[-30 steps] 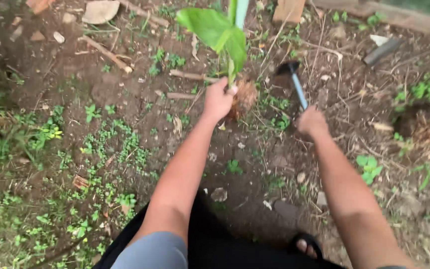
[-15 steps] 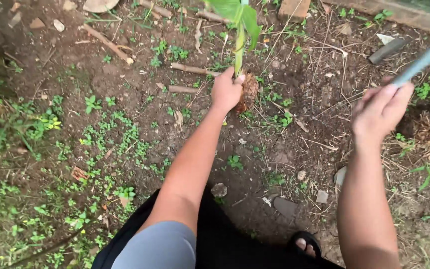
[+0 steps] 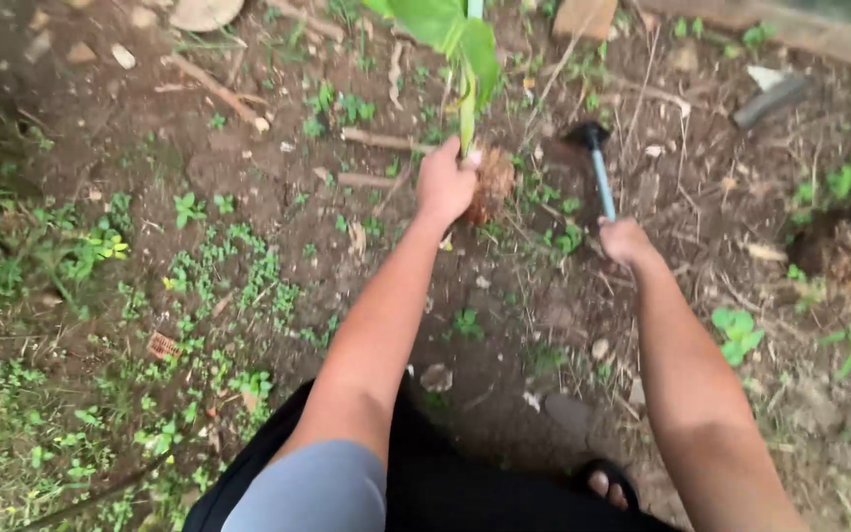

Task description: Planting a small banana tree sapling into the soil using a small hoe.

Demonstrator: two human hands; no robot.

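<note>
We clenched our left hand (image 3: 445,182) round the upright sapling (image 3: 468,108) (roots down), our right hand (image 3: 625,239) gripping the hoe (image 3: 598,163), its head pointing away.

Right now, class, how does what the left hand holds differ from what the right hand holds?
The left hand grips a young plant by its green stem, just above a brown root ball; the right hand grips a hoe by its pale blue handle. The plant stands upright with broad green leaves at the top, while the hoe slants forward, its dark blade down at the soil. Both meet the same bare patch of ground, close together.
</note>
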